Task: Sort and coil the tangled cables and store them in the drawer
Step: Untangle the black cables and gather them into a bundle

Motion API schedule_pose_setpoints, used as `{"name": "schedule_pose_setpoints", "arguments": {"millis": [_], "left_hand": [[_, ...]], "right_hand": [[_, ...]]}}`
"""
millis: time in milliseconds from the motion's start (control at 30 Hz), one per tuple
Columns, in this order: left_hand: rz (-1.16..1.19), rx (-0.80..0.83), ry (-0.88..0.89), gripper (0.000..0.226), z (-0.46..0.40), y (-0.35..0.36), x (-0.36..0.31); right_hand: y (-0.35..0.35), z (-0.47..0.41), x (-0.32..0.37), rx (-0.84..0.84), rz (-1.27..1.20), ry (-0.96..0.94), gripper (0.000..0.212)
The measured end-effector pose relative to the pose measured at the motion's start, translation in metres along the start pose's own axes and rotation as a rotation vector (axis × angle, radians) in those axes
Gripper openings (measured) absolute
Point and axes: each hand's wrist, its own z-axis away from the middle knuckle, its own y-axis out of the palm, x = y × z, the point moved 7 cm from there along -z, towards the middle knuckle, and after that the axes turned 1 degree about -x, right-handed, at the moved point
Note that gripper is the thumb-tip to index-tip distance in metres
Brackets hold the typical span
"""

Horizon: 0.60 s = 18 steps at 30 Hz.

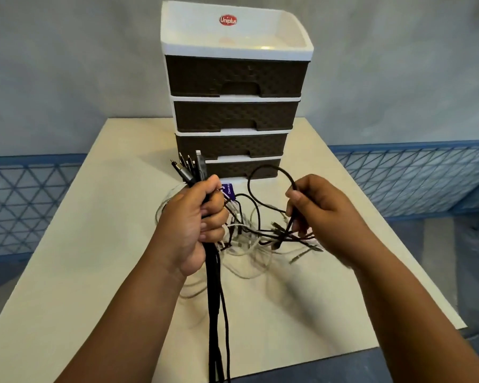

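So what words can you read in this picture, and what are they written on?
"Uniplus": white letters on the red oval sticker on the back wall of the white top tray of the drawer unit.
The purple tag among the tangled cables has white print, too small and blurred to read properly.
No other writing shows.

cable tangle (249, 239) fronts drawer unit (235, 111), bare table (67, 272) either side
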Motion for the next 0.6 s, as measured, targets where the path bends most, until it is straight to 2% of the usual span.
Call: {"name": "schedule_pose_setpoints", "arguments": {"millis": [100, 200, 333, 400, 500, 600], "left_hand": [[-0.001, -0.017, 0.029, 0.026, 0.000, 0.002, -0.002], [0.004, -0.039, 0.044, 0.025, 0.001, 0.002, -0.002], [0.011, -0.066, 0.055, 0.025, 0.003, 0.004, -0.003], [0.010, -0.087, 0.065, 0.024, 0.004, 0.005, -0.003], [0.018, -0.098, 0.080, 0.022, 0.006, 0.009, -0.001], [0.041, -0.074, 0.082, 0.031, 0.008, 0.021, 0.003]], "right_hand": [[-0.011, -0.016, 0.011, -0.034, -0.259, 0.021, 0.011], [-0.011, -0.026, -0.003, -0.048, -0.469, 0.171, 0.015], [0.003, -0.026, -0.025, 0.022, -1.070, 0.485, 0.020], [0.009, -0.024, -0.023, 0.083, -1.296, 0.557, 0.023], [0.016, -0.018, -0.005, 0.073, -1.532, 0.486, 0.024], [0.028, -0.002, 0.014, 0.012, -1.611, 0.394, 0.018]]}}
